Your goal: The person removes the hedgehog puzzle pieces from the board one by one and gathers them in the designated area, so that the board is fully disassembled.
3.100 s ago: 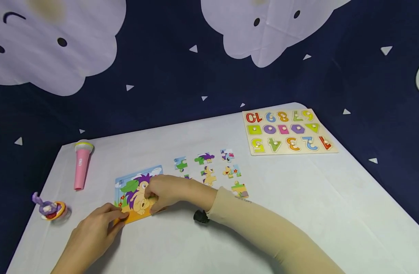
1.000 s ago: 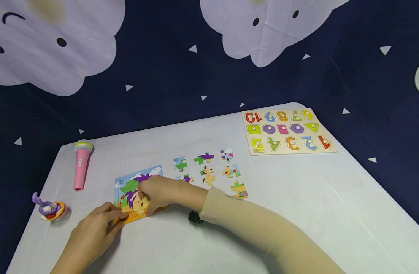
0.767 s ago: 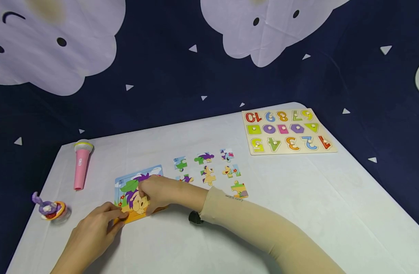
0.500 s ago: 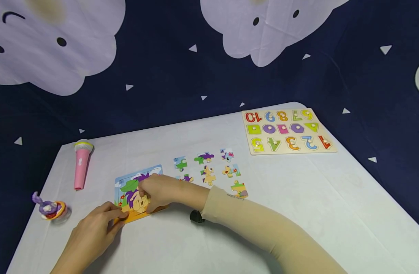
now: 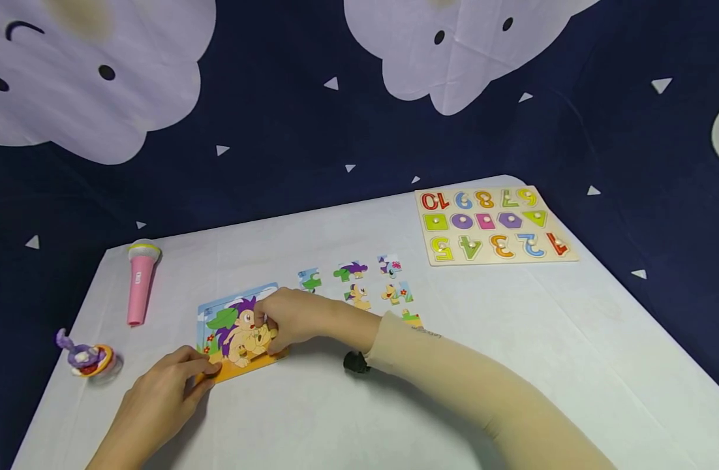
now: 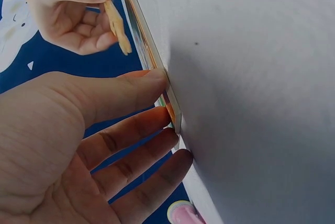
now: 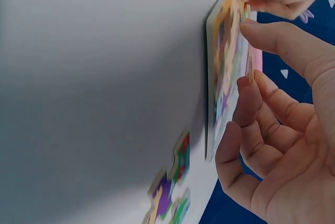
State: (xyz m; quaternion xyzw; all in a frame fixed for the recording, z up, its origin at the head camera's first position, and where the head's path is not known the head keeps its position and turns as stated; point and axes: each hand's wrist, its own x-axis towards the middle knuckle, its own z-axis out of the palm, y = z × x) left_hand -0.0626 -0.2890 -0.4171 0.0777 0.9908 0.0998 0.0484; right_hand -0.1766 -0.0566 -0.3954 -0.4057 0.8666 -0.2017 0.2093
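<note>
A puzzle board (image 5: 236,375) with a purple-haired cartoon hedgehog picture lies on the white table. My left hand (image 5: 160,395) holds the board's near left corner between thumb and fingers, as the left wrist view also shows. My right hand (image 5: 297,316) is above the board's right side. It pinches a thin beige puzzle piece (image 6: 117,28) between thumb and fingertip, clear of the board in the left wrist view. The right fingers hide part of the board's picture. Several loose puzzle pieces, one a beige and green piece (image 5: 358,297), lie beyond the right forearm, some partly hidden by it.
A wooden number and shape board (image 5: 494,225) lies at the back right. On the left are a pink toy microphone (image 5: 139,287) and a small purple toy (image 5: 89,359). A dark cloth (image 5: 277,130) with clouds hangs behind the table.
My right hand has risen from the board and moved a little right, with the puzzle piece now lifted between its fingers. My left hand has stayed at the corner.
</note>
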